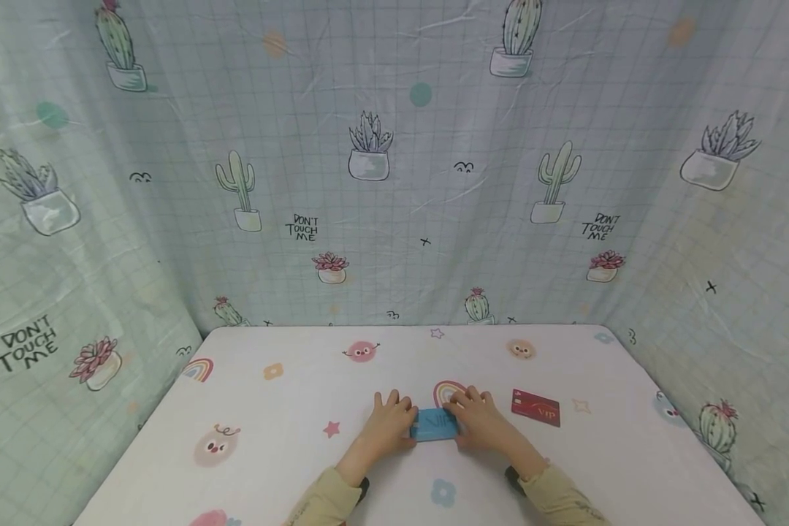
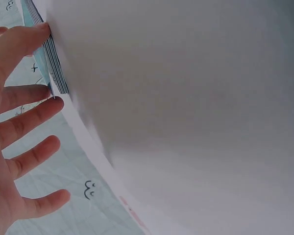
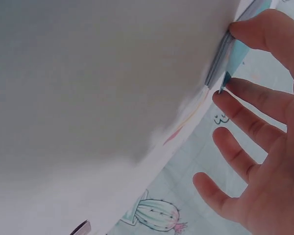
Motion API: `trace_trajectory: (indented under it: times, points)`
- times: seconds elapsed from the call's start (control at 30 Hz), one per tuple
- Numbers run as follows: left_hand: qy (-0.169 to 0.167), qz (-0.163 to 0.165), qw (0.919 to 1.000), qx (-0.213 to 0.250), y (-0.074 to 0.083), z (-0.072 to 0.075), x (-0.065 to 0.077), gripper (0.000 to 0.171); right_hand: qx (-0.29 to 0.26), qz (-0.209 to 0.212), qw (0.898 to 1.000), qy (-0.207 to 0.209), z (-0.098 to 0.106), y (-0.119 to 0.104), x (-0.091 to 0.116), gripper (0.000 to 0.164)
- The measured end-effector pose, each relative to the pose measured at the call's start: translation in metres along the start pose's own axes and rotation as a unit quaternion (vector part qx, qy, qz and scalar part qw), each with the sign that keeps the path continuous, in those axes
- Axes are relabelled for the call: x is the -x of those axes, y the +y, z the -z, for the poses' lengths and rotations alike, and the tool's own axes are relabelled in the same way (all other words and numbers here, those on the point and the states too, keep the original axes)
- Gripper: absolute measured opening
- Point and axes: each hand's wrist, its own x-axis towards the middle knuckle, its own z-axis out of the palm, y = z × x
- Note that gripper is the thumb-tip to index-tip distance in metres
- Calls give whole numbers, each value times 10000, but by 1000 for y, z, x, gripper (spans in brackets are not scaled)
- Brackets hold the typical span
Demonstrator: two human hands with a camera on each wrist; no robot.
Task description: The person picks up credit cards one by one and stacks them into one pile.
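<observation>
A blue card [image 1: 436,424] with dark "VIP" lettering lies on top of a small stack of cards on the white table, between both hands. In the left wrist view the stack's edge [image 2: 58,68] shows several layers. My left hand [image 1: 390,424] grips the stack's left end, thumb on the near edge and fingertips at the far side. At the right end, my right hand [image 1: 481,424] pinches the stack in the same way, and its thumb touches the layered edge [image 3: 219,61] in the right wrist view. The remaining fingers of both hands are spread.
To the right of my right hand lies a red card [image 1: 535,408] with gold "VIP" lettering, flat on the table. The white tabletop [image 1: 289,409] carries printed rainbows, stars and flowers. A cactus-print curtain [image 1: 394,197] encloses the back and sides.
</observation>
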Motion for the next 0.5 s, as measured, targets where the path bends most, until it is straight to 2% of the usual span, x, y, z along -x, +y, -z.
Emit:
trace_trajectory:
  times: [0.2, 0.5]
  points:
    - [20, -136, 9996, -258, -1, -2, 0, 46, 184, 175, 9997, 39, -2, 1, 1, 52]
    - [-101, -275, 9990, -345, -2, -5, -1, 45, 689, 515, 9962, 168, -5, 2, 1, 51]
